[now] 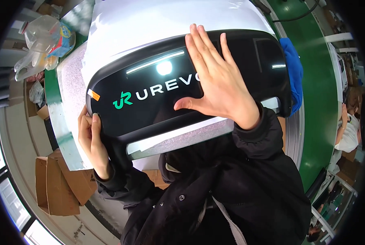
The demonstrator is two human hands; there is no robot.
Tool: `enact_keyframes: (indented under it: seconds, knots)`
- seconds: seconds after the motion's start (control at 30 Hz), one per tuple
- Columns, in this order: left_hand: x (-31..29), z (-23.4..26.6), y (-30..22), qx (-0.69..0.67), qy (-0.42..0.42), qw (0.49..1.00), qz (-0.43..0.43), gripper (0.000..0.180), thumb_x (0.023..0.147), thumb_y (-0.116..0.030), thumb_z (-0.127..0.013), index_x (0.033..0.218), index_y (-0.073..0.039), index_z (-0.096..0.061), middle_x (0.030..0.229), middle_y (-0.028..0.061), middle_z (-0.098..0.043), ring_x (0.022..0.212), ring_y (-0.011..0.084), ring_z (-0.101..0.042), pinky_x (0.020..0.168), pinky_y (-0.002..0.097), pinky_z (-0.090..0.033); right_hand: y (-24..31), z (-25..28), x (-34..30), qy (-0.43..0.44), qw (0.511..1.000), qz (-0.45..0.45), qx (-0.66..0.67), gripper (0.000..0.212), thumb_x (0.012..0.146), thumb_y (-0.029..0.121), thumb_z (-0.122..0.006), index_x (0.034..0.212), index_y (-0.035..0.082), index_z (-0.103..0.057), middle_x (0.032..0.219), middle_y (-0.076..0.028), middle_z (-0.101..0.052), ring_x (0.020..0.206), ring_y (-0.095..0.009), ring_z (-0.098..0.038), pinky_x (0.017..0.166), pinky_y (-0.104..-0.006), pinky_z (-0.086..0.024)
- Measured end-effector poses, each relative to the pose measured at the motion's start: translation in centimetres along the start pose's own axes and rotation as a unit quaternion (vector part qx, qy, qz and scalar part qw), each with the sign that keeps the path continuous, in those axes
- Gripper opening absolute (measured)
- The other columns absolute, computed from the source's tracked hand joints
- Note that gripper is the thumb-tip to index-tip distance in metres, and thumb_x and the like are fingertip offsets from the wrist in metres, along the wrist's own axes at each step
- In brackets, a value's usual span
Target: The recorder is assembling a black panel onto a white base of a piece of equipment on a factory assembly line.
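Note:
A wide, glossy black panel point(158, 116) with rounded corners and a raised rim lies before me, bearing green and white lettering and reflecting a lamp. Its left edge is gripped by my left hand point(92, 139), thumb on the front rim and the other fingers partly hidden behind. Flat across the panel's face, right of the middle, rests my right hand point(221, 85); its fingers are stretched towards the far rim and its thumb points left. A small orange and white sticker point(94, 95) sits near the upper left corner, just above my left hand.
White sheeting point(170, 18) and a speckled foam pad point(71, 75) lie under and behind the panel. Blue cloth point(294, 75) touches its right end. A clear plastic jug point(41, 32) stands far left, a cardboard box point(52, 188) lower left. Another person point(349, 130) is at far right.

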State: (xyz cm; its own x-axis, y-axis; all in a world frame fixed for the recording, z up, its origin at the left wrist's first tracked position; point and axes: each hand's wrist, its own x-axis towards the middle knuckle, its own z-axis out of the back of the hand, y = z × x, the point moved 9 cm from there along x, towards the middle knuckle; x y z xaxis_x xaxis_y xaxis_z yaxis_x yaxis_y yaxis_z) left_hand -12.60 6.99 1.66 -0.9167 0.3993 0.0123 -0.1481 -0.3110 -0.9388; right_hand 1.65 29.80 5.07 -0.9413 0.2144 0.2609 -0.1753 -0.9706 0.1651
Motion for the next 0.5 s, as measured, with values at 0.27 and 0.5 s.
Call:
enact_keyframes:
  seconds: [0.27,0.5]
  knots:
    - [0.0,0.0,-1.0,0.054,0.001,0.998,-0.034,0.025,0.087,-0.011,-0.050,0.068,0.003,-0.042,0.107,0.0166,-0.053,0.090,0.0181,-0.047,0.080,0.0274,-0.035,7.8,-1.9,2.5,0.023,0.992,0.071,0.098,0.112,0.065,0.075,-0.045,0.133,-0.011,-0.022,0.141,-0.024,-0.021,0.134,-0.031,-0.016,0.106,-0.0512,-0.013]
    - [-0.2,0.0,-1.0,0.061,0.007,0.996,-0.060,0.019,0.086,-0.009,-0.050,0.072,0.004,-0.045,0.109,0.0160,-0.051,0.084,0.0168,-0.046,0.075,0.0263,-0.036,13.7,-3.8,3.8,0.014,0.986,0.115,0.121,0.105,0.066,0.067,-0.053,0.130,-0.013,-0.028,0.139,-0.026,-0.022,0.133,-0.034,-0.017,0.107,-0.0487,-0.013]
